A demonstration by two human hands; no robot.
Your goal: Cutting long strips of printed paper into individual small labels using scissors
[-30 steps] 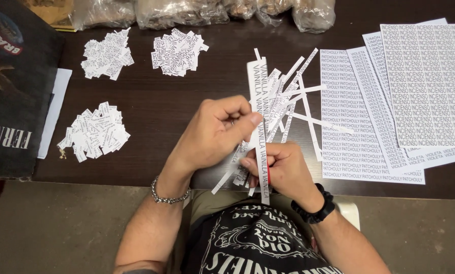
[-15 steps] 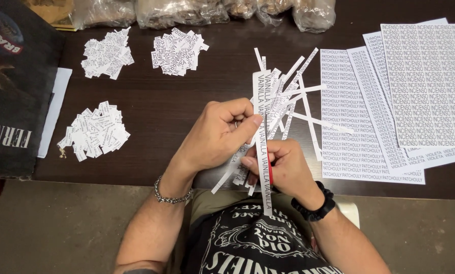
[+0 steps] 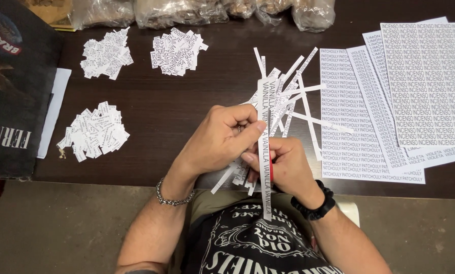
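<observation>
1. Our left hand [image 3: 215, 144] has its fingers [image 3: 248, 129] closed on a long paper strip [image 3: 264, 109] with printed words. The thumb and first finger pinch the strip about halfway along it.
2. Our right hand [image 3: 288, 167] is curled shut just below the left hand. It holds something red [image 3: 271, 167] right beside the strip. We cannot tell what the red thing is, because the hand hides most of it.
3. The strip stands straight up and down in front of us. Its top end is over the middle of the counter [image 3: 187, 106]. Its bottom end hangs past the near edge of the counter, over our black shirt [image 3: 248, 243].
4. Behind our hands lies a loose heap of more paper strips [image 3: 293, 86]. They point many ways and cross over each other.
5. Toward the right edge of the counter are printed sheets [image 3: 420, 86]. They lie flat and overlap each other.
6. Toward the left edge, near us, is a pile of small cut paper labels [image 3: 93, 131].
7. Two more piles of cut labels [image 3: 106, 53] sit nearer the far edge, side by side.
8. Along the far edge are clear plastic bags [image 3: 187, 10] in a row.
9. A dark bag [image 3: 14, 86] covers the left edge of the counter.
</observation>
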